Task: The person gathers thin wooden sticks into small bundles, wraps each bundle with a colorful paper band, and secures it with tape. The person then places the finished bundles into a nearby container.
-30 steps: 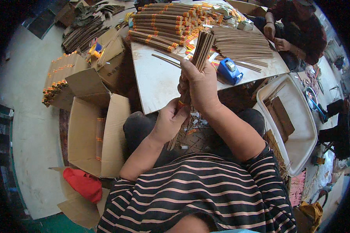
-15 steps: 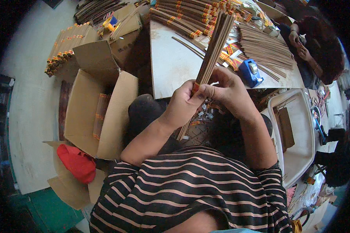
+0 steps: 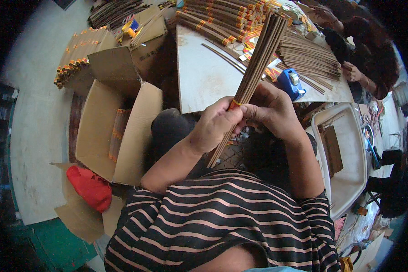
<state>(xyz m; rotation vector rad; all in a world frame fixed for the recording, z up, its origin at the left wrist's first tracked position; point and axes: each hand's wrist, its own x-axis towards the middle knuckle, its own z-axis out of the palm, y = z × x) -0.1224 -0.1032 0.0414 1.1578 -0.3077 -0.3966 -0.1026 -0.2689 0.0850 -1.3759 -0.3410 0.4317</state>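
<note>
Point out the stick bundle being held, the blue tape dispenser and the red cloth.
Stick bundle (image 3: 257, 63), head view: its upper length.
Blue tape dispenser (image 3: 289, 86), head view: its blue body.
Red cloth (image 3: 89, 188), head view: its middle.

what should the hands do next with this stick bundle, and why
Probably have the right hand smooth the red-and-yellow band snug with its thumb. The left hand is closed around the bundle of brown sticks at the band, seemingly steadying it, and the right thumb's tip is already close beside it.

Sticks (image 3: 254, 68) brown; band (image 3: 234, 104) red-yellow; shirt (image 3: 222, 202) black, pink-striped.
</note>
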